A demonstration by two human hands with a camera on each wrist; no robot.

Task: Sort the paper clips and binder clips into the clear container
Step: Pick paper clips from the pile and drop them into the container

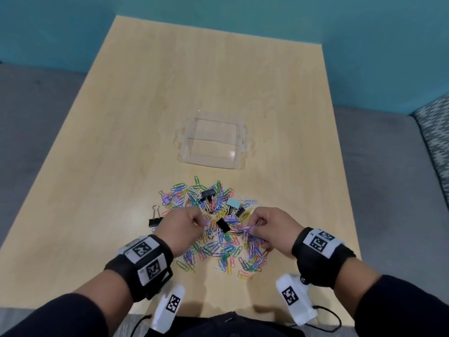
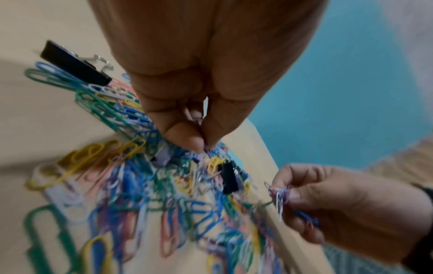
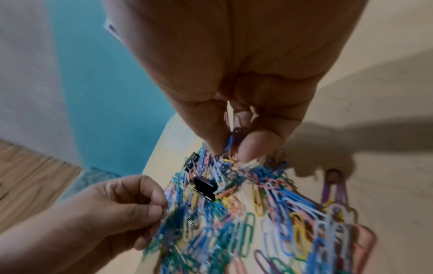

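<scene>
A heap of coloured paper clips [image 1: 218,239] lies on the wooden table [image 1: 121,166], mixed with black binder clips [image 1: 223,225] and a light blue binder clip [image 1: 233,203]. The clear container [image 1: 213,144] stands beyond the heap with nothing in it. My left hand [image 1: 198,223] hovers over the heap's left side, thumb and forefinger pinched on a small clip [image 2: 204,147]. My right hand [image 1: 257,224] is over the right side and pinches a small bunch of paper clips [image 2: 279,196], blue, purple and white, lifted just off the heap [image 3: 257,204].
One black binder clip [image 1: 156,221] lies apart at the heap's left edge. The table's near edge [image 1: 218,314] runs just below my forearms. A teal wall [image 1: 243,10] rises behind the table, and a patterned cushion [image 1: 435,132] sits at the right.
</scene>
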